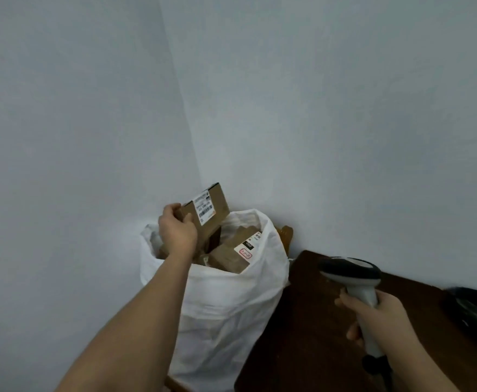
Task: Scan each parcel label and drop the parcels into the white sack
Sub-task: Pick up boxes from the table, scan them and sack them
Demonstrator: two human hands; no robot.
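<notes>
The tall white woven sack [226,301] stands at centre frame, parcels piled inside. Over its mouth, the left hand [176,232] clamps the brown cardboard parcel [207,212] by its lower-left corner; looks like the drop step, needing only a release. The right hand [378,315], over the dark wooden desk [302,349], grips the grey handheld scanner [354,278].

Two bare forearms reach into view from the bottom edge, one on each side. No sleeve, cuff or glove covers either arm up to where the frame cuts them off. The left hand [176,233] is bare, with no ring, watch or wristband showing on the side that faces the camera. The right hand [373,318] is bare too, its wrist uncovered. The left forearm appears long and broad because the wide lens stretches it near the edge.
</notes>
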